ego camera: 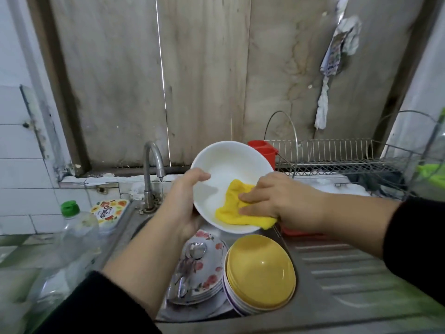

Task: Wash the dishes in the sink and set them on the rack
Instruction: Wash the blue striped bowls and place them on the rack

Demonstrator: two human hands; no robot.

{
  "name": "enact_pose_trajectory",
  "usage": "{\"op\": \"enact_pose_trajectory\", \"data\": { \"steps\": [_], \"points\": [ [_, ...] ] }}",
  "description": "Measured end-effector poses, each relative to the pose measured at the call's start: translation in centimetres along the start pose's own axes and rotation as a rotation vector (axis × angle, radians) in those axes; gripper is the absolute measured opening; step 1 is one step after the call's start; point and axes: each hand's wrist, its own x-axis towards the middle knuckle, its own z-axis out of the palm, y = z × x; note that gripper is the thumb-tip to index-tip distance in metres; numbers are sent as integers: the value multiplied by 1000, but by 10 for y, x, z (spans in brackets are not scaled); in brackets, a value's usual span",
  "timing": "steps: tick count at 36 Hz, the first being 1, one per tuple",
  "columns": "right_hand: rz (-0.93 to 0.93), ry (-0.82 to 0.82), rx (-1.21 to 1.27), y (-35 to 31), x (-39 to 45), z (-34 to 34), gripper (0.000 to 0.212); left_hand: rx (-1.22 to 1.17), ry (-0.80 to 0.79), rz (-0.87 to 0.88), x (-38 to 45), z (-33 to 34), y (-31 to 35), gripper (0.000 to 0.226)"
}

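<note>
A white bowl (228, 165) is tilted toward me above the sink (313, 307). My left hand (185, 203) grips its left rim, thumb inside and fingers behind. Inside the bowl lies a yellow cloth (231, 210), pressed against the lower inner wall by the straight fingers of my right hand (272, 201). Below, the sink holds stacked yellow bowls (261, 271) and flowered plates (204, 273) with spoons (196, 249) on top. The wire dish rack (337, 153) stands at the back right.
The tap (154, 162) runs a thin stream just left of the bowl. A clear bottle with a green cap (72, 235) and a printed tub (109, 210) stand at the left. A red cup holder (265, 150) hangs on the rack. The ribbed drainboard (349, 273) lies right.
</note>
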Motion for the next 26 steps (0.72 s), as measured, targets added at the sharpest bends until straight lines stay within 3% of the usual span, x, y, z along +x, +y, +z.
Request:
{"op": "enact_pose_trajectory", "data": {
  "steps": [3,5,7,9,13,16,18,20,23,26],
  "points": [
    [175,54,154,-21,8,12,42,-79,85,80,-3,16,-16,24],
    [418,81,399,-45,19,18,33,-93,124,174,-4,23,-37,41],
    [540,46,608,-49,19,27,30,-24,119,185,-7,23,-40,61],
    [445,-4,580,-42,11,23,28,43,27,93,-6,13,-28,74],
    [78,15,68,-12,0,6,28,35,-19,-26,-5,-3,2,27],
    [169,106,135,-27,7,6,33,-61,116,52,-10,14,-7,22],
    [339,182,268,-51,15,10,27,-100,118,113,-12,24,-23,48],
    [525,75,390,-57,16,14,18,-19,103,140,-14,26,-28,67],
    [386,-9,417,-39,2,5,16,59,8,70,-15,14,-9,37],
    [110,41,92,-15,-4,-5,30,12,-15,-34,-9,2,7,25]
  ]
}}
